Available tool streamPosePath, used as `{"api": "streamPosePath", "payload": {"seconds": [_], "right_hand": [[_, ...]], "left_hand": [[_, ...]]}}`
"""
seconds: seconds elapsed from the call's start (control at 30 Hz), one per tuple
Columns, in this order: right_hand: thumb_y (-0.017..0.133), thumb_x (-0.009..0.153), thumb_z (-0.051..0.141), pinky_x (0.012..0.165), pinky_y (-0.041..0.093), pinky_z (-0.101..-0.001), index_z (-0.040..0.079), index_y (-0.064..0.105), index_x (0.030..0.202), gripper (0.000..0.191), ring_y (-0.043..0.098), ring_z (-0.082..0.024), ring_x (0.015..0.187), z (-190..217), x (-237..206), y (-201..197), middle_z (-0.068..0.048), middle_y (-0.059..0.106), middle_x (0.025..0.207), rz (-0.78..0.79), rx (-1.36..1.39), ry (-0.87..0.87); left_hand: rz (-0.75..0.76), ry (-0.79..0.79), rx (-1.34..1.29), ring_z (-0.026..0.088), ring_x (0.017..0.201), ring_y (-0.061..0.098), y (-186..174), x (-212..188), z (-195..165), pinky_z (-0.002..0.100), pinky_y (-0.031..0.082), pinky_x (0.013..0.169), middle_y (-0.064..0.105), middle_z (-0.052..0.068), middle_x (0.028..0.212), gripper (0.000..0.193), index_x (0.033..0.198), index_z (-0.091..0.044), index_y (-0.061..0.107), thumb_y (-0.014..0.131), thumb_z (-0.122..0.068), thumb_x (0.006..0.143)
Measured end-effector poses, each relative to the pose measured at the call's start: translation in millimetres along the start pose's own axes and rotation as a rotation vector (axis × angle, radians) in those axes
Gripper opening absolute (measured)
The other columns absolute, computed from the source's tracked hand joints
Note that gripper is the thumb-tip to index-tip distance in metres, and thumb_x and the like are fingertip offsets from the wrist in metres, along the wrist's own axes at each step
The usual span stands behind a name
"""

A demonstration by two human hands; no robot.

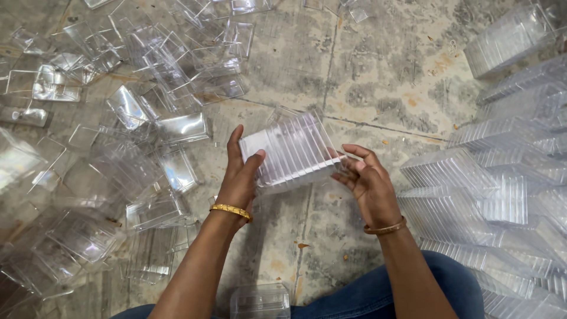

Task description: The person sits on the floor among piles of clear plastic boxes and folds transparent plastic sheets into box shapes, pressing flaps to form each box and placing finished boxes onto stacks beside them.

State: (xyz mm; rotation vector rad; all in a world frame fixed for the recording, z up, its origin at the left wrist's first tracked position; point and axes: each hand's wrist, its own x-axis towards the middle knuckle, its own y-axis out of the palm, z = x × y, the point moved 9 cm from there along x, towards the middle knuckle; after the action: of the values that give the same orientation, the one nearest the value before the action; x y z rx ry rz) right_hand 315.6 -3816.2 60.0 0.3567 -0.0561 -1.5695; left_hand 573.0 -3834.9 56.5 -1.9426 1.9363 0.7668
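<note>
- Head view: a stack of clear trays [293,152] is held at centre, above the concrete floor [378,77].
- Left hand [241,177] is closed on its 9 o'clock end; right hand [369,183] pinches the 3 o'clock end.
- Loose clear trays [130,118] are scattered at 10 o'clock, stacked rows [508,177] at 3 o'clock.

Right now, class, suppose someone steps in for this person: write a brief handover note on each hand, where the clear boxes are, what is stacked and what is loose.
Left hand: grips the near-left end of a nested stack of clear boxes.
Right hand: fingertips steady the stack's right end.
Done: long nested rows piled on the floor at right.
Left: loose single boxes scattered on the floor at left; one box by the knees.
</note>
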Motion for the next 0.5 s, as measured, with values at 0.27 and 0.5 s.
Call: {"api": "streamPosePath", "payload": {"seconds": [0.27, 0.5], "right_hand": [[0.064, 0.098, 0.001, 0.101, 0.056, -0.03, 0.003, 0.063, 0.132, 0.035, 0.06, -0.015, 0.121, 31, -9, 2, -0.009, 0.057, 0.128, -0.146, -0.467, -0.484], [0.065, 0.099, 0.012, 0.083, 0.062, -0.0314, 0.002, 0.052, 0.146, 0.049, 0.069, -0.017, 0.094, 10, 0, -8, -0.011, 0.071, 0.105, -0.186, -0.285, -0.204]], "left_hand": [[0.217, -0.213, -0.197, 0.036, 0.097, 0.076, 15, 1, 17, 0.033, 0.062, 0.078, 0.051, 0.033, 0.148, 0.074, 0.15, 0.004, 0.034, 0.041, -0.051, 0.102], [0.195, -0.372, 0.102, 0.021, 0.075, 0.068, 13, 4, 56, 0.031, 0.055, 0.069, 0.076, 0.026, 0.114, 0.085, 0.143, -0.006, 0.05, 0.024, -0.071, 0.096]]}}
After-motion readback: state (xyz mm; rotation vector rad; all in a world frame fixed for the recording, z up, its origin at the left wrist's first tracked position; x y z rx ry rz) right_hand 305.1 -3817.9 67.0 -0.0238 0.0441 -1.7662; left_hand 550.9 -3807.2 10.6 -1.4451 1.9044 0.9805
